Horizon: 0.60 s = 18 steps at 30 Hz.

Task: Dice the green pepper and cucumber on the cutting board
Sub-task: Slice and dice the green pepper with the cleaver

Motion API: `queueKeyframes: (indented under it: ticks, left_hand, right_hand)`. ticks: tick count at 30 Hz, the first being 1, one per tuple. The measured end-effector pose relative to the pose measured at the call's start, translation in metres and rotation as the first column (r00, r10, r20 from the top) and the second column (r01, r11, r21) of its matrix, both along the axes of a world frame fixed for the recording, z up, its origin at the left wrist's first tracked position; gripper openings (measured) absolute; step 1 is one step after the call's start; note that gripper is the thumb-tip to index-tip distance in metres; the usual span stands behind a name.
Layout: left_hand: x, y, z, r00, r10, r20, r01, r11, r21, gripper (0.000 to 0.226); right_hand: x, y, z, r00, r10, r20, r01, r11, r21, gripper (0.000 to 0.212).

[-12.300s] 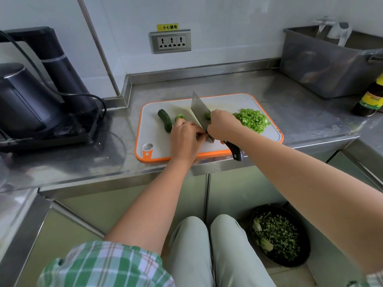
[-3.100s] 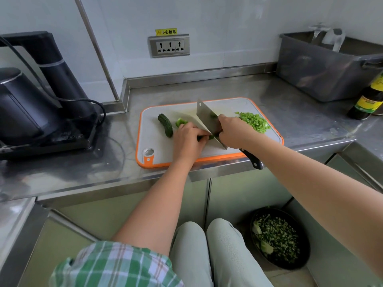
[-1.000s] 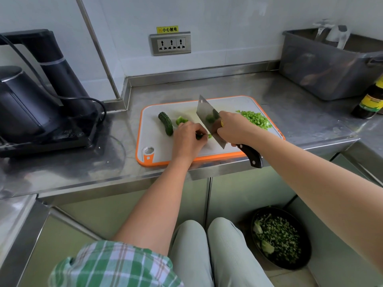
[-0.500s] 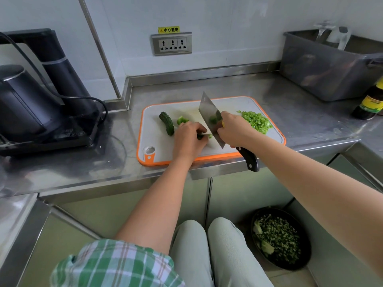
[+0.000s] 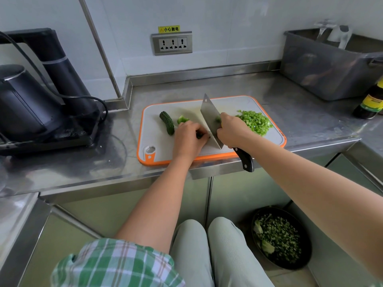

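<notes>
Blade position barely differs from half a second ago: the cleaver stands edge-down on the cutting board, flat against the knuckles of the left grip. That grip is curled over a dark green pepper strip and pins it; most of the strip is hidden under the fingers. Right grip is clenched round the cleaver where blade meets handle. Diced pepper lies heaped just right of the right grip. A loose pepper piece sits just beyond the left grip, and the cucumber lies whole just left of it, unmoved over twelve seconds. Judgement: pepper nearly finished, cucumber not started. Steel surface also carries a black kettle unit far left of the grips, and a metal tub and bottle far right. A wall socket is behind, and a bowl of chopped greens stands on the floor.
</notes>
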State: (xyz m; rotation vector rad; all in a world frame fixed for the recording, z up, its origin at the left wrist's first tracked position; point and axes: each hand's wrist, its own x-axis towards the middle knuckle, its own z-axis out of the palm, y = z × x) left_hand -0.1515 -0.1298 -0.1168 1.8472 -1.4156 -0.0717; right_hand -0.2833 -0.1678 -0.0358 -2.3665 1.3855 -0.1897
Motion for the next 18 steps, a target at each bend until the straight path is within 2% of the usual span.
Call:
queueKeyframes:
  ticks: [18]
  left_hand:
    - [-0.002,0.003,0.004,1.000,0.006,0.005,-0.006,1.000,-0.021,0.010]
  right_hand:
    - [0.002,0.010,0.008,0.996,0.073,-0.048,-0.071,0.996,0.051,0.010]
